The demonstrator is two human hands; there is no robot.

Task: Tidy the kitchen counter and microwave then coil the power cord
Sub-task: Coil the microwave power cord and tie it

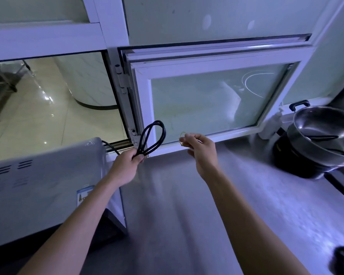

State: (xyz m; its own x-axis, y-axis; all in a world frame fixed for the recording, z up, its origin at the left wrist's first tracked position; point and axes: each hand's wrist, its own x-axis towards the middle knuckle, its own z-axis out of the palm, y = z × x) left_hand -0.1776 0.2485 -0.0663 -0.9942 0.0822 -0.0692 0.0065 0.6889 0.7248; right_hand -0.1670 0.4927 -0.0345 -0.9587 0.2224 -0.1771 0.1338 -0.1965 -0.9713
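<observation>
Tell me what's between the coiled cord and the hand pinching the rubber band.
Nothing: in the head view only window glass shows behind the gap between the cord and the right hand.

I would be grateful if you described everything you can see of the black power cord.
The power cord is thin, black and smooth, rubber or plastic by its look. Several strands are gathered into long loops that stand up and fan out above the left hand, which grips the bundle at its base in front of the window frame. One strand runs left from the hand and passes behind the top rear corner of the white microwave. No plug is visible. The right hand does not touch the cord.
</observation>
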